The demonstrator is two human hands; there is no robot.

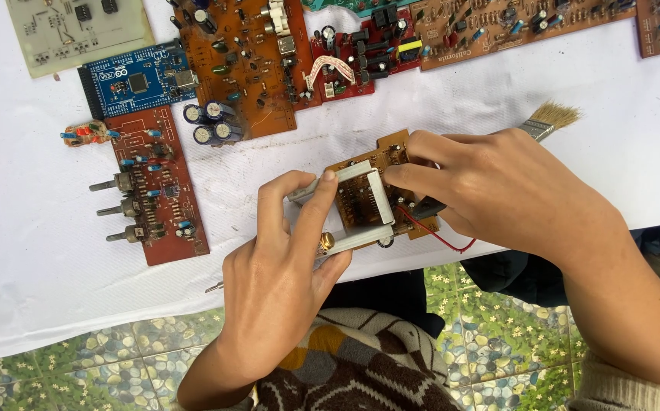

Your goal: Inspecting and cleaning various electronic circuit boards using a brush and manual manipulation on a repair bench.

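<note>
While both hands meet at mid-frame, I see them sharing one small brown circuit board (pixel 372 199) with a pale metal frame on it, held above the white cloth (pixel 25 251). Left hand (pixel 284 293): fingers curled, tips pinching the frame's left side. Right hand (pixel 497 190): closed over the board's right edge, thumb and forefinger on top. Red wire (pixel 440 240) dangles below. Paintbrush (pixel 547 122) lies behind the right hand. More boards line the upper frame; a red board with knobs (pixel 155 186) sits at left.

Flat bristle paintbrush (pixel 549 120) handle hidden behind the right hand (pixel 497 186), brown circuit boards (pixel 513 27) cut off at top edge, small orange-brown circuit board (pixel 360 194) partly covered by fingers
</note>
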